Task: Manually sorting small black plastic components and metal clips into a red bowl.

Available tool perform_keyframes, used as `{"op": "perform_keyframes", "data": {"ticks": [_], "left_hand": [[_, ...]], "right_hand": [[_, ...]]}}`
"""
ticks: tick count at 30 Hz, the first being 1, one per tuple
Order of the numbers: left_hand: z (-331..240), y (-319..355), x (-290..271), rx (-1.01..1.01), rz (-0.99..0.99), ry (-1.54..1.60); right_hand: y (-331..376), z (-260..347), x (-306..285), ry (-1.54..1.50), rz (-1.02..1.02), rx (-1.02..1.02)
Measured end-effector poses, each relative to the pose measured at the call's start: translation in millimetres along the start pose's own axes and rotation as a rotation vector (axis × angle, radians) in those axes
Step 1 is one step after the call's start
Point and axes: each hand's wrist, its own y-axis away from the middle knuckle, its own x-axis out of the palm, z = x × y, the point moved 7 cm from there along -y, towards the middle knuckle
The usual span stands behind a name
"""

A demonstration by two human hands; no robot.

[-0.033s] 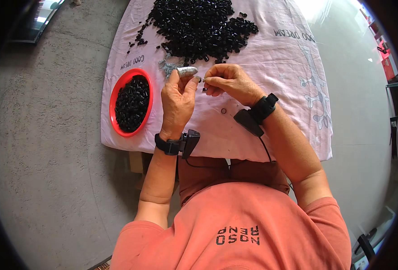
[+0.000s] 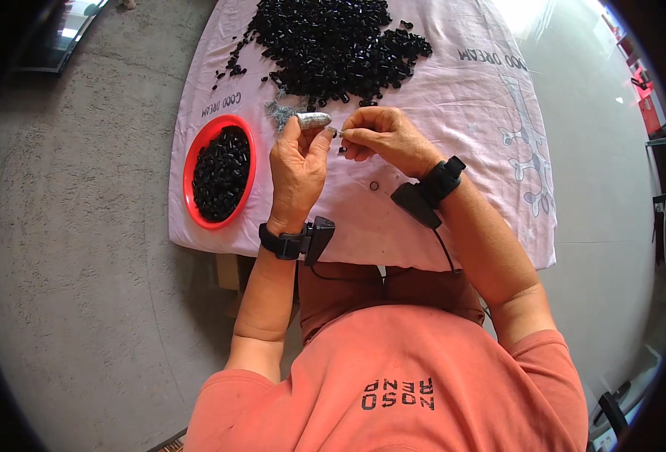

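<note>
Left hand [image 2: 297, 172], rough grey finger wrap [image 2: 314, 120], pinches small black piece [image 2: 334, 132].

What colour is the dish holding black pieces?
Bright red dish, best seen in the head view.

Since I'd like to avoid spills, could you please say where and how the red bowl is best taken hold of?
Probably by the left rim of the red bowl, coming from the left: that edge is bare around the black pieces, while the left wristband crowds the right.
</note>
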Motion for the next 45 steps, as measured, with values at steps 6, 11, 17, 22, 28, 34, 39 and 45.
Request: {"op": "perform_keyframes", "data": {"ticks": [6, 11, 17, 22, 28, 34, 39, 45], "left_hand": [[0.3, -2.5, 1.4, 0.104, -0.013, -0.121], [-2.1, -2.8, 3.4, 0.128, -0.030, -0.134], [1.1, -3.0, 5.3, 0.012, -0.016, -0.013], [-0.5, -2.3, 9.7, 0.045, -0.050, -0.052], [6.3, -3.7, 11.4, 0.128, -0.106, -0.102], [8.7, -4.7, 11.6, 0.105, -0.122, -0.079], [10.4, -4.4, 12.8, 0.117, -0.126, -0.082], [11.5, -5.4, 13.0, 0.085, -0.121, -0.060]], "right_hand": [[-1.1, -2.2, -0.1, -0.017, -0.009, 0.001], [-1.1, -1.9, -1.7, -0.006, -0.021, 0.000], [-1.2, -0.8, -1.6, -0.010, -0.031, -0.010], [-0.3, -0.3, -1.9, -0.012, -0.042, -0.014], [-1.6, -2.5, -3.4, -0.034, -0.070, -0.022], [-2.5, -3.6, -2.6, -0.040, -0.087, -0.025], [-4.1, -7.5, -4.2, -0.051, -0.098, -0.019], [-3.8, -8.3, -5.2, -0.115, -0.124, -0.017]]}}
